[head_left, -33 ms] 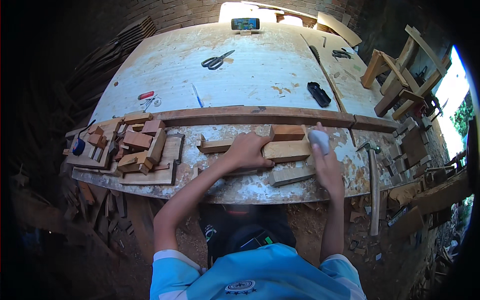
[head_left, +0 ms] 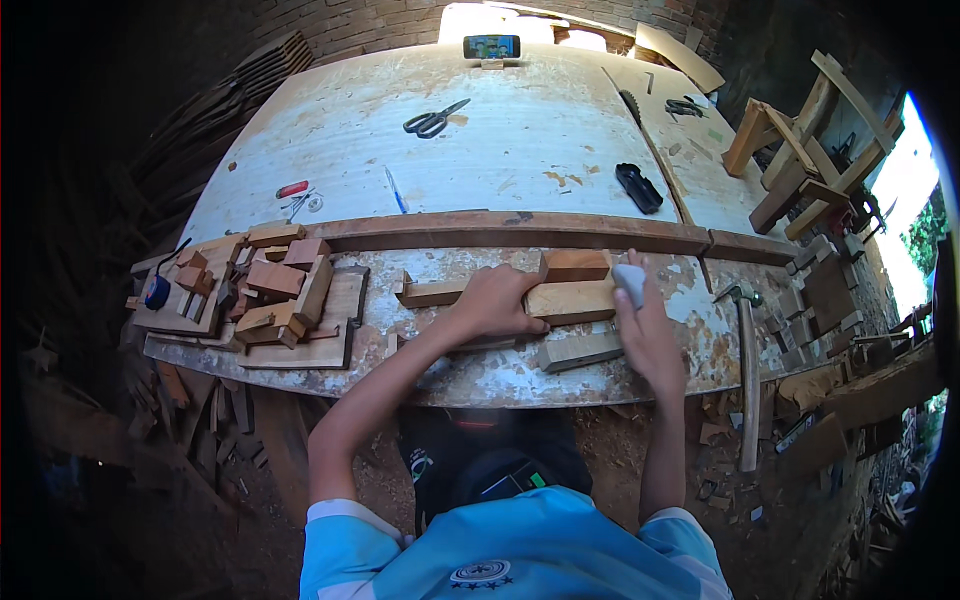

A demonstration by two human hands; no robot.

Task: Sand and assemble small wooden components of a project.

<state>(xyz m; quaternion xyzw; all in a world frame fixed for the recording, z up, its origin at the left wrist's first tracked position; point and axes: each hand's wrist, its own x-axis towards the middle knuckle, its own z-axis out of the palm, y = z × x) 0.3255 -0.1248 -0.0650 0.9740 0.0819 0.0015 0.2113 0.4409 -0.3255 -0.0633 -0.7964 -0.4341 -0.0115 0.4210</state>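
My left hand (head_left: 496, 303) is closed around the left end of a pale wooden block (head_left: 572, 301) lying near the table's front edge. In my right hand (head_left: 650, 338) is a small pale grey piece of sandpaper (head_left: 629, 284), held at the block's right end; whether they touch is hard to tell. Just behind this block lies a redder wooden block (head_left: 574, 265). A greyish wooden block (head_left: 580, 350) rests in front of it, close to my right wrist. Left of my left hand, another wooden strip (head_left: 430, 293) is partly covered by the hand.
A long wooden rail (head_left: 500, 230) crosses the table behind my hands. Wood offcuts (head_left: 280, 285) are piled at left. A hammer (head_left: 746, 370) hangs over the front edge at right. Scissors (head_left: 436, 119), a pen (head_left: 396, 190) and a propped phone (head_left: 491, 47) are farther back.
My right hand has shifted slightly left with the sandpaper, which is tilted differently at the block's end. My left hand and the block have stayed put.
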